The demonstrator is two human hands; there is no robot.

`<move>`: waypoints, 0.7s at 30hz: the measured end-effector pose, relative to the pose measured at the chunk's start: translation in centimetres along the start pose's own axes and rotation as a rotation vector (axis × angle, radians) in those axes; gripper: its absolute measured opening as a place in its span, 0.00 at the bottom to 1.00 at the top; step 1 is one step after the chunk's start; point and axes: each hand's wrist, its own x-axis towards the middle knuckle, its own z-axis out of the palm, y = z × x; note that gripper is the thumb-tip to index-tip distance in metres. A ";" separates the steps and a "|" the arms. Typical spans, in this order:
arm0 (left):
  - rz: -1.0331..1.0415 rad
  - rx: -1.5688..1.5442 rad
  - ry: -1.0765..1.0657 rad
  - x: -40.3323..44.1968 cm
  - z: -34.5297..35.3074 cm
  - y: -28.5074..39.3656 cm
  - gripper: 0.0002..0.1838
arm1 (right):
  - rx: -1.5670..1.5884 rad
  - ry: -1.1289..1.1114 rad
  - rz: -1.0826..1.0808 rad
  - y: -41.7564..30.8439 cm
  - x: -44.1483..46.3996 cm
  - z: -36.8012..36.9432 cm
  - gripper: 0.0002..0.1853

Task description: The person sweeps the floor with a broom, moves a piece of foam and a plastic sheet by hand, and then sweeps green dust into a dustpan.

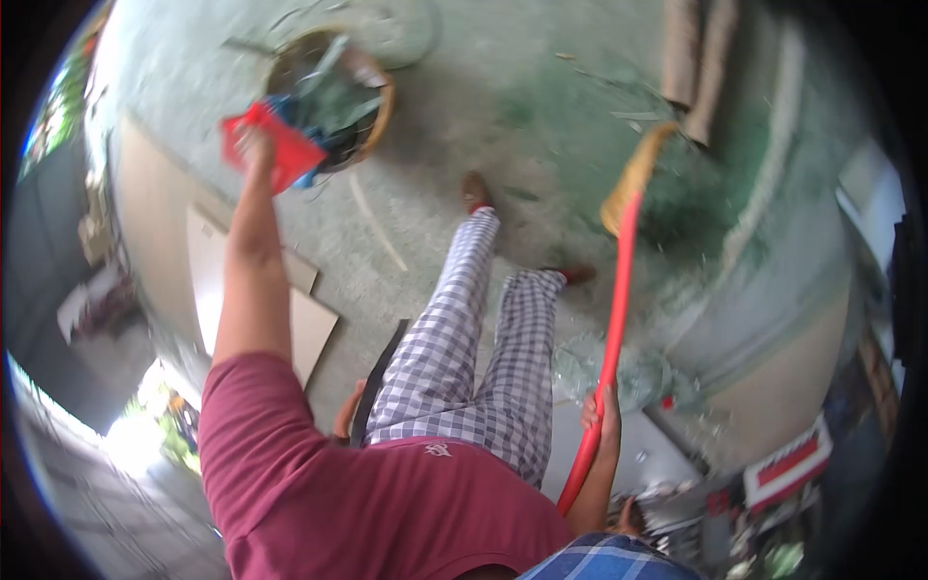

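Note:
My left hand [256, 145] is stretched out far to the left, closed on a red plastic dustpan [295, 159], slightly blurred. The dustpan is tilted against the near left side of a round basket [385, 121] filled with crumpled plastic and scraps [338, 92]. Lower right, my right hand [601, 411] wraps around the long red handle of a broom [619, 300]. Its yellow head [633, 179] points away from me, over the green-stained floor.
Flat boards [208, 261] lie at left on the concrete floor [425, 126]. Two brown rolls or tubes [698, 68] lie at the top right. Clear plastic wrap [619, 372] is heaped near the broom handle. A blue plaid cloth [609, 561] shows at the bottom.

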 end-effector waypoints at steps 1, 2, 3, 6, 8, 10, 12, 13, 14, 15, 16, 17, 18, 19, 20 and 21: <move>-0.213 0.350 0.129 -1.1 -0.2 0.0 0.18 | -0.043 0.021 -0.024 -0.9 0.1 0.7 0.28; 0.071 -0.225 0.072 -2.4 1.1 -1.3 0.20 | -0.082 0.032 -0.022 -1.9 0.0 0.9 0.29; 0.073 -0.460 0.010 -3.3 2.5 -1.4 0.22 | -0.119 0.045 -0.019 -2.5 -0.3 0.5 0.30; -0.424 -1.367 -0.298 -6.7 -4.6 -7.3 0.29 | -0.075 -0.014 -0.033 -2.3 -0.3 -1.8 0.32; -0.422 -1.354 -0.250 -8.8 -10.1 -10.5 0.29 | -0.032 -0.002 -0.066 -1.1 -0.2 -3.5 0.31; -0.441 -1.342 -0.308 -9.8 -5.6 -5.6 0.29 | 0.005 0.012 -0.097 0.4 -0.4 -4.8 0.31; -0.376 -1.348 -0.223 -9.7 -4.6 -3.3 0.32 | 0.037 -0.009 -0.122 1.5 -0.9 -6.6 0.31; -0.366 -1.322 -0.241 -10.6 -8.4 -3.0 0.33 | 0.066 -0.007 -0.136 2.0 -1.2 -8.1 0.31; -0.514 -1.577 -0.203 -11.8 -14.0 -3.8 0.32 | 0.054 0.006 -0.159 2.1 -1.5 -10.2 0.32; -0.660 -1.833 -0.163 -13.2 -20.0 -4.9 0.31 | 0.043 0.020 -0.182 1.9 -1.8 -12.5 0.34; -0.586 -1.796 -0.107 -14.1 -24.7 -5.6 0.30 | 0.014 0.030 -0.222 1.3 -2.4 -14.8 0.33; -0.568 -1.800 -0.084 -14.3 -28.7 -5.7 0.30 | 0.037 0.030 -0.232 0.8 -2.9 -16.9 0.33; -0.598 -2.003 -0.209 -15.2 -32.0 -5.5 0.29 | 0.020 0.081 -0.266 0.3 -3.5 -19.1 0.32; -0.621 -2.203 -0.346 -15.6 -34.4 -5.4 0.28 | 0.003 0.133 -0.300 0.0 -4.1 -21.1 0.32; -0.485 -2.083 -0.417 -15.4 -34.6 -4.7 0.24 | -0.035 0.207 -0.300 -0.2 -4.5 -22.9 0.31; -0.474 -2.089 -0.406 -15.7 -35.2 -3.3 0.24 | -0.036 0.254 -0.324 -0.5 -4.6 -24.9 0.32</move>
